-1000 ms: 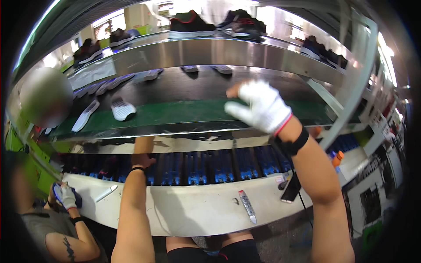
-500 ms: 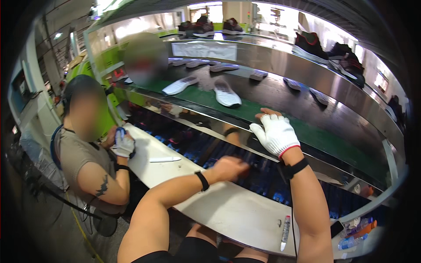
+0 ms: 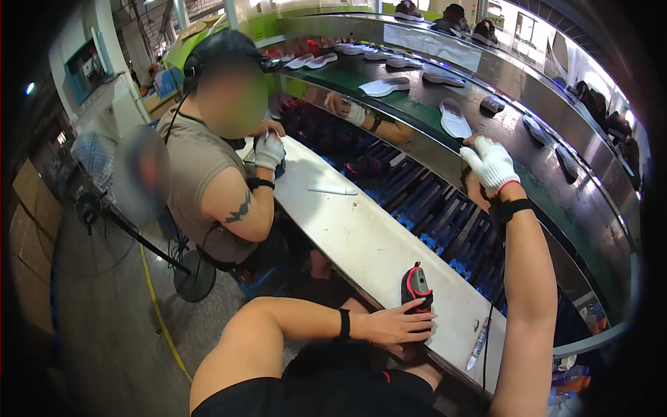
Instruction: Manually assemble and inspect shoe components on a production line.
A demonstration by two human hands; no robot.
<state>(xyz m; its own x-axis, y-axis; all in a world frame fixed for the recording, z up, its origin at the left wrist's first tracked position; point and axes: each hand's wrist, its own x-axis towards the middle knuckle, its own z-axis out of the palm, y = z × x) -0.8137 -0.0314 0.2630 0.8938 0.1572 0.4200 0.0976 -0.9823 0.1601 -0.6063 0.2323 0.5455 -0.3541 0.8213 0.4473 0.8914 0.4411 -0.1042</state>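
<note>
Bare left hand [image 3: 397, 325], fingers curled, is gripping a black shoe with red trim [image 3: 417, 286] that is standing on the near edge of the long white table [image 3: 361, 236]. White-gloved right hand [image 3: 492, 164], fingers spread and holding nothing, is resting on the rim of the green conveyor belt [image 3: 556, 182] carrying a white insole [image 3: 455, 118]. Neighbouring person [image 3: 215, 167] is sitting at the left; a grey pen [image 3: 478, 345] is lying near the shoe.

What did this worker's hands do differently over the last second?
The bare left hand came down from the rail to the table edge and took hold of a black-and-red shoe. The gloved right hand stayed up at the conveyor's edge.
</note>
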